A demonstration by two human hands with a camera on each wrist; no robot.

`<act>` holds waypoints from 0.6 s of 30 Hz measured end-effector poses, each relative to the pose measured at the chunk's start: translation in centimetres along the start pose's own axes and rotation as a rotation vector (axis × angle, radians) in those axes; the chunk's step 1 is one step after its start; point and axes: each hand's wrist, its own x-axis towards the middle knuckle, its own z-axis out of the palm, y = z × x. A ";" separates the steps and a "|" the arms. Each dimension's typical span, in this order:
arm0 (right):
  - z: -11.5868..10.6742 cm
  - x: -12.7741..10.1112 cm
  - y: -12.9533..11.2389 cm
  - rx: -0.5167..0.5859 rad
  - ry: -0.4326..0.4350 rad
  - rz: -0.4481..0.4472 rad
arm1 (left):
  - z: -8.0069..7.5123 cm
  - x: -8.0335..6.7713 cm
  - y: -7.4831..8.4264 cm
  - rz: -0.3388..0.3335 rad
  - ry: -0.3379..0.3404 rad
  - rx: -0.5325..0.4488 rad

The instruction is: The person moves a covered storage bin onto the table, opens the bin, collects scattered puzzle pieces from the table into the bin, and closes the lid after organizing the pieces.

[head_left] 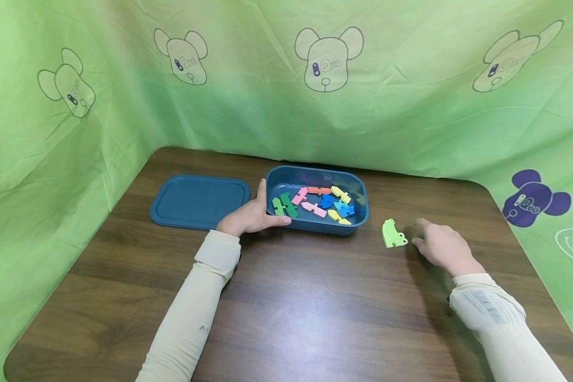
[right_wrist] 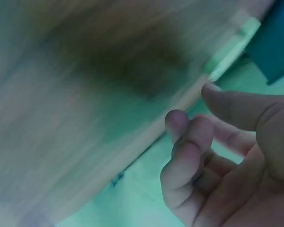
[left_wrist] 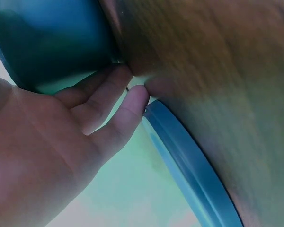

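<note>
My left hand (head_left: 252, 216) rests against the left end of a blue plastic box (head_left: 315, 226), its thumb along the front wall and its fingers extended by the side. In the left wrist view, the fingers (left_wrist: 106, 101) touch the box's outer wall (left_wrist: 57, 42). Inside the box lie several flat toy pieces in pink, orange, yellow, blue and green, among them a dark green piece (head_left: 288, 205). A light green crocodile-shaped piece (head_left: 393, 234) lies on the table right of the box. Just right of this piece is my right hand (head_left: 443, 245), fingers loosely bent, holding nothing.
The box's blue lid (head_left: 200, 200) lies flat at the left, near my left hand. Everything stands on a brown wooden table (head_left: 286, 313) with rounded corners. Green printed cloth (head_left: 253, 106) hangs around its back and sides.
</note>
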 end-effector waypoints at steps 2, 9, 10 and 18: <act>0.0 -0.1 -0.3 0.016 0.012 0.024 | 0.0 0.0 0.0 0.000 0.001 -0.001; 1.0 0.3 -3.1 0.041 0.030 0.009 | 0.0 0.0 -0.2 0.003 0.011 0.003; 1.1 0.3 -3.4 0.038 0.035 0.013 | 0.0 0.0 -0.2 0.003 0.008 0.002; 1.7 0.2 -5.4 0.004 0.021 0.059 | 0.2 0.1 -0.1 0.003 0.007 -0.001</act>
